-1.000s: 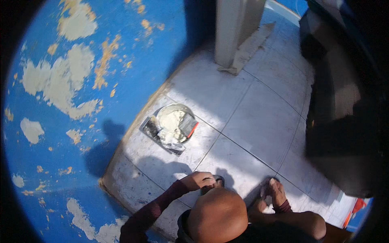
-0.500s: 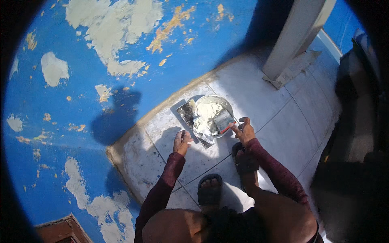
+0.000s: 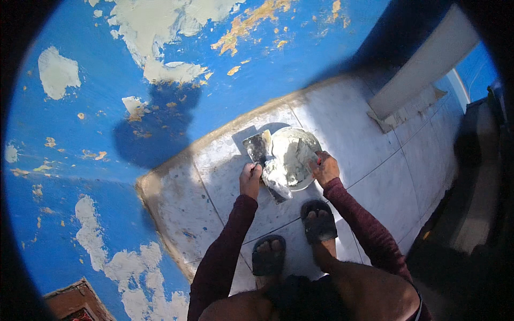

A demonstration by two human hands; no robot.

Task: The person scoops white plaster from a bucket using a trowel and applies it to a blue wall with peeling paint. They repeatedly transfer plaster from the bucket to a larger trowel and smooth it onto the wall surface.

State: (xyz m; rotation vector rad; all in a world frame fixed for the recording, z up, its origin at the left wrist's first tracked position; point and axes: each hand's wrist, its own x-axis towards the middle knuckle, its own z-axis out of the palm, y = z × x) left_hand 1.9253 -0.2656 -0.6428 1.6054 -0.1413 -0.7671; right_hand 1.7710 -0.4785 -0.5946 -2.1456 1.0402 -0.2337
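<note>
My left hand [image 3: 250, 177] is closed on the handle of a dark, wide flat blade [image 3: 256, 147] smeared with white putty, beside a round tub [image 3: 292, 139] of creamy putty on the tiled floor. My right hand [image 3: 324, 168] grips the red handle of a putty knife at the tub's right side; the knife's blade is coated with putty and hard to make out.
A blue wall [image 3: 214, 96] with pale filler patches and peeling paint runs along the left and top. A white post [image 3: 417, 69] stands at upper right, a dark bulky object [image 3: 476, 182] lies along the right. My sandalled feet [image 3: 318, 219] are below the tub.
Both hands have moved forward to the tub and closed, the left on the flat blade's handle, the right on the putty knife. The view has shifted, and my right foot is nearer the tub.
</note>
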